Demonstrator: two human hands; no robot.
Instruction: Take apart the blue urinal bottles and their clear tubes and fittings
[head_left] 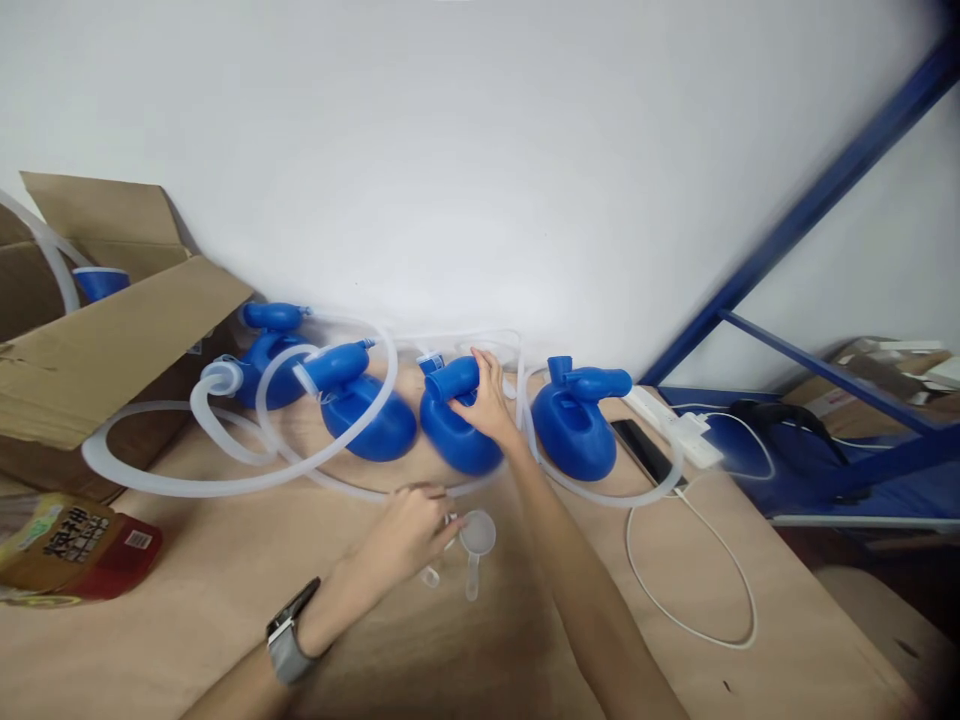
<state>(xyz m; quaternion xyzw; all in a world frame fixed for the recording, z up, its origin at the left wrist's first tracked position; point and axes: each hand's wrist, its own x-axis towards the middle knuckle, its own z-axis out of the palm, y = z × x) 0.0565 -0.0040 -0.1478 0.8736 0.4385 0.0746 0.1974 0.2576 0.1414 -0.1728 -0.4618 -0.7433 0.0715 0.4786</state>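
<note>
My right hand (489,400) is closed with thumb and fingers around a blue elbow-shaped spout (452,379), which lies on top of a blue plastic urinal bottle (457,437). My left hand (411,530), below it over the table, has its fingers curled around a clear plastic cap whose strap end (430,577) shows under them. Most of that cap is hidden. Just right of those fingers, another clear cap (478,533) with a strap lies on the wood. Similar blue bottles stand to the left (375,425) and right (574,440), each with a spout piece on top.
Translucent hoses (217,487) loop across the wooden table (360,650). At left are an open cardboard box (127,350) and a jug of red liquid (82,550). Right of the bottles lie a phone (643,452), a power strip (679,425) and a white cable (690,632). A blue metal frame (802,190) stands beyond.
</note>
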